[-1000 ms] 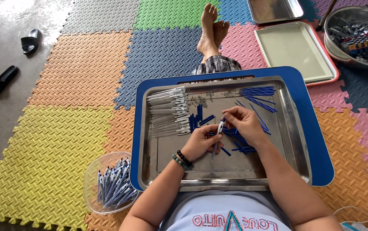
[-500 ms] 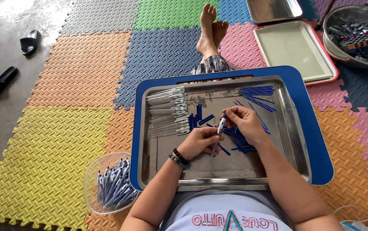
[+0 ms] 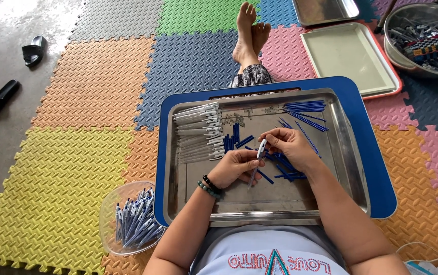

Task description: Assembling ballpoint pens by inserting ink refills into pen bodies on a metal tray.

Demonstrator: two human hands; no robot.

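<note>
L hand (image 3: pixel 236 167) & R hand (image 3: pixel 291 146) both pinch a white pen barrel (image 3: pixel 261 149) over the steel tray (image 3: pixel 354 168), same grip as 1 s ago; blue refills (image 3: pixel 305 108) & white barrels (image 3: pixel 198 132) unmoved

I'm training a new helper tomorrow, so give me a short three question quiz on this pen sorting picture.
1. True or false: both hands hold the same white pen over the steel tray.
2. Where does the clear bowl of finished pens sit?
A. On the steel tray
B. On the foam mat beside the person's left arm
C. On the pink mat by the feet
3. Fill in: the row of white pen barrels lies along the tray's ____ side, as the person sees it.

Key
1. True: the left hand and right hand each have a grip on it.
2. B
3. left
</note>
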